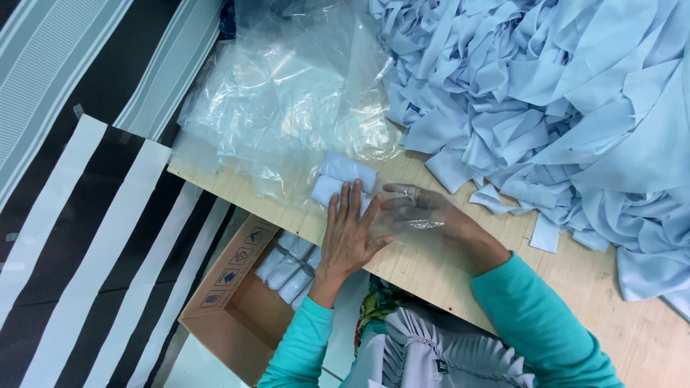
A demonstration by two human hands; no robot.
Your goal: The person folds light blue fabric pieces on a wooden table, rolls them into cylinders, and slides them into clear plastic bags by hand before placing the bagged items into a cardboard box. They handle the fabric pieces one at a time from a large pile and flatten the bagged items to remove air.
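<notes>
Left hand (350, 233) flat, fingers (345, 201) spread; right hand (417, 208) cupped.

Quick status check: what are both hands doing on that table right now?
Left hand flat on folded blue cloth bundle. Right hand inside clear plastic bag. Blue strip pile close by.

Folded cloths (343, 179) lie on table (431, 266), strip heap (546, 93) right, box (237, 294) below-left.

Two folded pale-blue cloth bundles (343, 179) on the worktop (417, 266); one cardboard box (230, 294); one heap of pale-blue strips (546, 100); clear plastic bags (280, 100), number uncertain.
</notes>
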